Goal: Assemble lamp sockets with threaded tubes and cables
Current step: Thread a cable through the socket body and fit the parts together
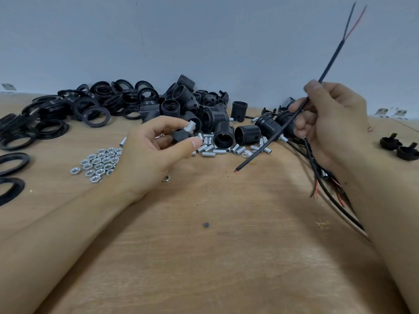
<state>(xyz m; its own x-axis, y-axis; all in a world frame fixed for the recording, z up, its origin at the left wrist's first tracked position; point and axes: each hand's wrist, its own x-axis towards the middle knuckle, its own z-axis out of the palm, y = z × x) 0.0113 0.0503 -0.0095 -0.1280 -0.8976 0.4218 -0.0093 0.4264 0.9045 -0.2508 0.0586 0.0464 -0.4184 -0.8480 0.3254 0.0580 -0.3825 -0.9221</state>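
- wooden tabletop [204, 268], light brown, with dark crumbs scattered near the middle
- one small grey round speck [206, 224] lying alone on the wood
- pale blue-grey wall [204, 41] right behind
- small printed labels [391, 112] far right by the wall, another [8, 87] far left

You will find no readable text, number or brand here. The small printed slips [391, 112] by the wall are too blurred to read.

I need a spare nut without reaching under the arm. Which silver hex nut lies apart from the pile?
The lone silver hex nut beside the left hand's wrist, on the bare wooden table. The other nuts lie clustered left of that hand.
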